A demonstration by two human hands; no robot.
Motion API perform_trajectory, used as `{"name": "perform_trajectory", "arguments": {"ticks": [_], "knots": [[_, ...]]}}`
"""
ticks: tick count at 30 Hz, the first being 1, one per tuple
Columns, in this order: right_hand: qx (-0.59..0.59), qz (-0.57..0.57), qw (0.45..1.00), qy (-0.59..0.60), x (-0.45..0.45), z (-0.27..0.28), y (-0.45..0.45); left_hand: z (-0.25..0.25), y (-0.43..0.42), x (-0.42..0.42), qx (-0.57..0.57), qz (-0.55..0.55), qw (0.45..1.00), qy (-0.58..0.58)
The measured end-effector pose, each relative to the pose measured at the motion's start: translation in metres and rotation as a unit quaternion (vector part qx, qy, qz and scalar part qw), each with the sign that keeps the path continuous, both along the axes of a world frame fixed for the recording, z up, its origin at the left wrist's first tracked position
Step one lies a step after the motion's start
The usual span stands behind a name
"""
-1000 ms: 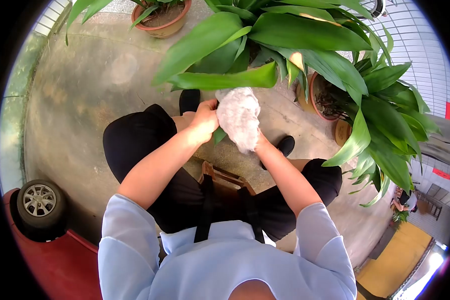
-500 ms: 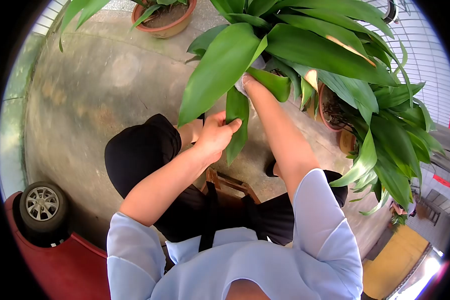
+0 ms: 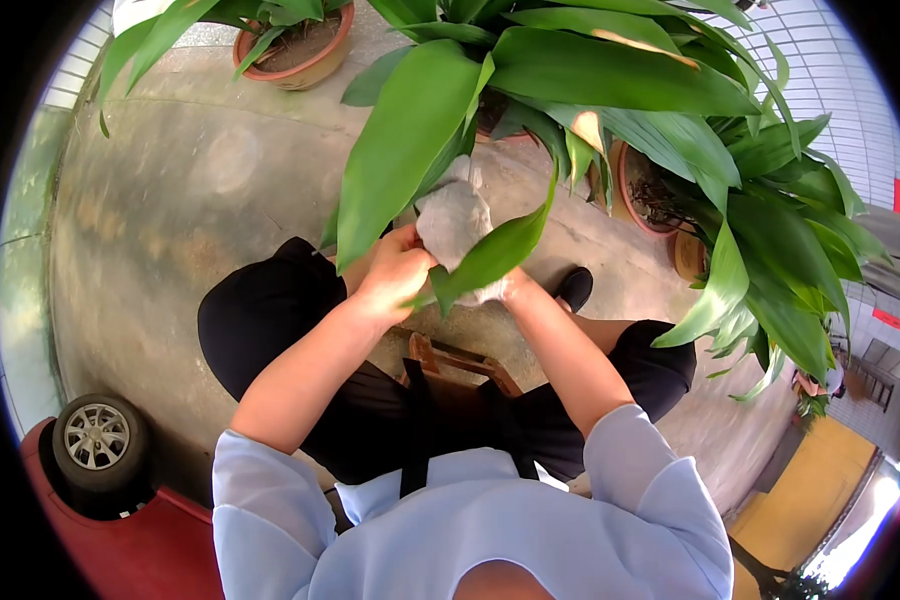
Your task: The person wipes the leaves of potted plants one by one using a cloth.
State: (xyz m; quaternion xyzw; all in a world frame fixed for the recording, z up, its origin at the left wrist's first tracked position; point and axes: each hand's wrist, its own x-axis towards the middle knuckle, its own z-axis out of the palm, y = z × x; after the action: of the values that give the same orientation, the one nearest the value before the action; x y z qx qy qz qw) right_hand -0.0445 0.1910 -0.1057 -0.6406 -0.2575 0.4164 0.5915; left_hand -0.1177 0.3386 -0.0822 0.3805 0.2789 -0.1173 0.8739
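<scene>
Long green leaves of a potted plant hang over the middle of the view. My left hand is closed near the tip of a narrow leaf, its fingers against a grayish-white fluffy cloth or mitt. The cloth covers my right hand, and part of it lies behind the narrow leaf. Only the wrist of that hand shows plainly; its fingers are hidden.
A potted plant stands at the upper left, and more pots stand at the right. Below my hands is a wooden stool. A red car with a wheel is at the lower left.
My right hand has come back down from under the leaves with the cloth, close to my left hand. My left hand has shifted slightly left, and the narrow leaf now crosses the cloth.
</scene>
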Motion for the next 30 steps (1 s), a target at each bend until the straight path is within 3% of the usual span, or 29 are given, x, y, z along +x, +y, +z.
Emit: {"name": "perform_trajectory", "arguments": {"ticks": [1,3,6,11,14,17,21,26,30], "knots": [[0.041,-0.042,0.991,0.118,-0.010,0.003,-0.009,-0.003,-0.001,-0.002,-0.006,-0.005,1.000,0.012],[0.141,-0.118,0.913,0.365,-0.033,0.012,-0.026,-0.003,-0.003,-0.005,-0.006,-0.023,0.999,0.023],[0.117,-0.138,0.915,0.362,-0.064,0.034,-0.038,-0.001,-0.008,-0.011,0.013,-0.058,0.998,0.021],[0.062,-0.173,0.955,0.233,-0.092,0.046,-0.048,0.029,-0.016,-0.009,0.063,-0.119,0.991,-0.020],[0.022,-0.156,0.969,0.193,-0.083,0.072,-0.066,0.025,-0.020,-0.006,0.016,-0.088,0.995,-0.042],[-0.016,-0.146,0.979,0.140,-0.077,0.101,-0.077,0.034,-0.016,-0.003,0.037,-0.116,0.990,-0.073],[-0.104,-0.168,0.980,-0.036,-0.077,0.121,-0.069,0.036,-0.014,-0.005,0.016,-0.105,0.991,-0.078],[-0.234,-0.112,0.925,-0.279,-0.077,0.097,-0.032,0.044,-0.015,-0.007,0.010,-0.114,0.991,-0.061],[-0.234,-0.013,0.919,-0.316,-0.057,0.058,-0.009,0.029,-0.013,-0.008,-0.009,-0.053,0.998,-0.038]]}}
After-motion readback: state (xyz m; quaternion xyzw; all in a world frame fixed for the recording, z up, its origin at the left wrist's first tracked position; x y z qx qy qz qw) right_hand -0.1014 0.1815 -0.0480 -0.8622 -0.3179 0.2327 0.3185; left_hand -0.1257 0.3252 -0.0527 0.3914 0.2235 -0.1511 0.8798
